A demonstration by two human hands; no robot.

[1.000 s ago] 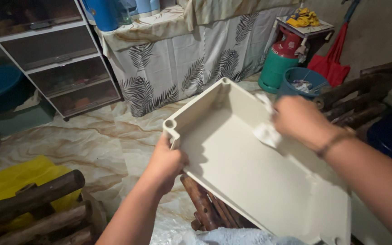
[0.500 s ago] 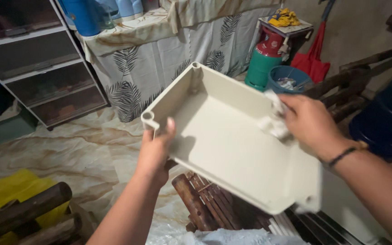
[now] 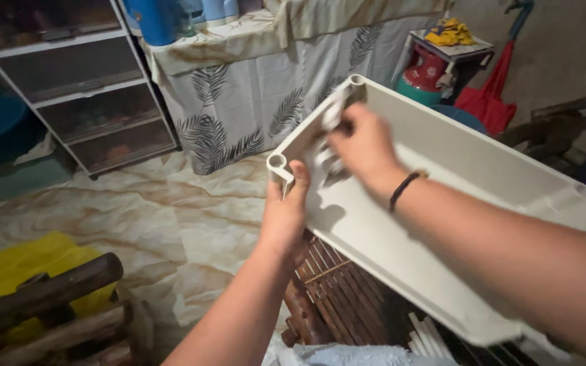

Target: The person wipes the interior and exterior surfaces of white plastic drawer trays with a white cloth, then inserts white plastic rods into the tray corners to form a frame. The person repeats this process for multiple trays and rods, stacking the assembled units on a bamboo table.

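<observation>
1. My left hand (image 3: 285, 220) has its grip clenched on the tray (image 3: 442, 203) at its near corner, at nine o'clock.
2. The tray's long axis runs toward four o'clock.
3. My right hand (image 3: 364, 146) presses a white cloth (image 3: 327, 152) inside, grip clenched on it, nearer the far corner.

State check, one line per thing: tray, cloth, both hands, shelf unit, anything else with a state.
White plastic tray: held up, tilted, hollow side facing the camera, nothing loose inside.
White cloth: bunched, pressed against the tray's inner wall.
Left hand: gripping the tray's near corner.
Right hand: closed on the cloth, inside the tray.
Shelf unit: upright, its fronts shut.
Patterned curtain: hanging down, drawn across.
</observation>
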